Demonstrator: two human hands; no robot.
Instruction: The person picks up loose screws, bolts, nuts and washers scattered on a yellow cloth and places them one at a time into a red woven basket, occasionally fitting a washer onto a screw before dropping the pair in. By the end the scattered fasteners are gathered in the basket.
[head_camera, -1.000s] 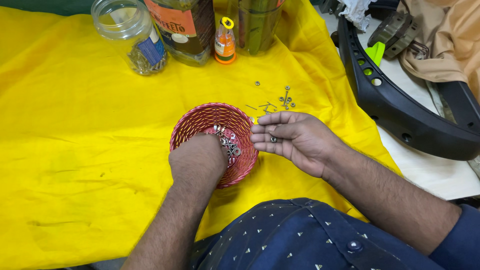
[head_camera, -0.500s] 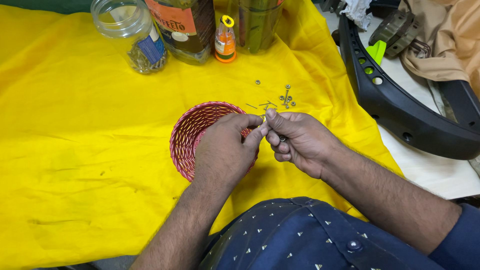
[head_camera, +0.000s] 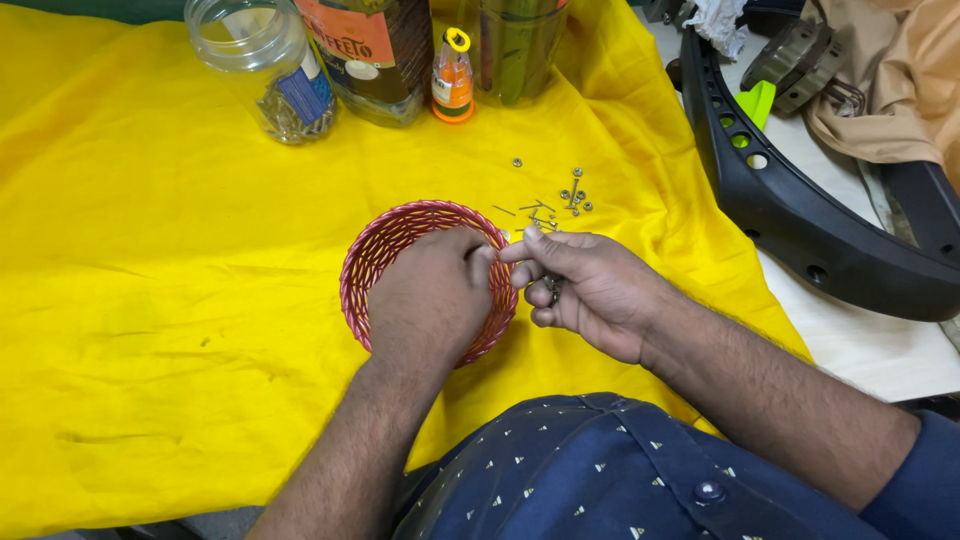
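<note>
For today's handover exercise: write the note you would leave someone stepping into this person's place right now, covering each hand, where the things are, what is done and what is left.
Left hand: over the red woven basket, fingertips meeting the right hand's.
Right hand: beside the basket, pinching a small metal part; too small to identify.
Loose screws and nuts lie on the yellow cloth beyond the hands; a clear jar of hardware stands at the far edge.
Done: some pieces laid out on the cloth.
Left: basket contents hidden, cannot tell.

A yellow cloth (head_camera: 150, 300) covers the table. In the middle sits a small red basket (head_camera: 385, 250). At 1 o'clock from it lie little screws and nuts (head_camera: 572, 192). At 12 o'clock stand a clear jar (head_camera: 262, 60), big bottles (head_camera: 370, 50) and a tiny orange bottle (head_camera: 453, 85). At 3 o'clock rests a curved black part (head_camera: 790, 215).
</note>
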